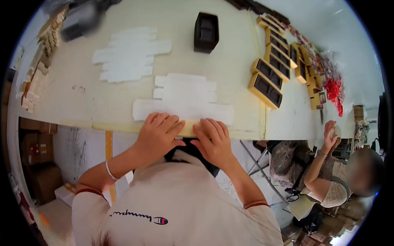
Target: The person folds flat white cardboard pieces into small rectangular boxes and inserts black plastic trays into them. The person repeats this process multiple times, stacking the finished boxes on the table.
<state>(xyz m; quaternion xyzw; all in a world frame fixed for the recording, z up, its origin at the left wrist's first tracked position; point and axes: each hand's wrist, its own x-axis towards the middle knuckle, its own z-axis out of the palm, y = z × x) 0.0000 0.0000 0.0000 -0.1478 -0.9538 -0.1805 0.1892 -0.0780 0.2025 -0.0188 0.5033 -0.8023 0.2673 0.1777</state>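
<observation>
A flat white cardboard box blank [184, 92] with several flaps lies at the table's near edge. Along its near side a yellow strip [188, 128] shows between my hands, turned up from the white face. The fingers of my left hand [159, 134] bend over the left part of that side, with the thumb toward the middle. My right hand [214, 139] grips the right part the same way, thumb below the fingers. A second white box blank [129, 55] lies flat farther away to the left. Beyond the nearer blank stands a dark open box [206, 33].
Yellow boxes with dark inserts [266, 90] form a row on the right. Red items [334, 90] and clear plastic lie beyond them. Stacked pale pieces [37, 82] line the left edge. A co-worker [328, 180] sits at right, one hand raised. Brown cartons [41, 164] stand under the table.
</observation>
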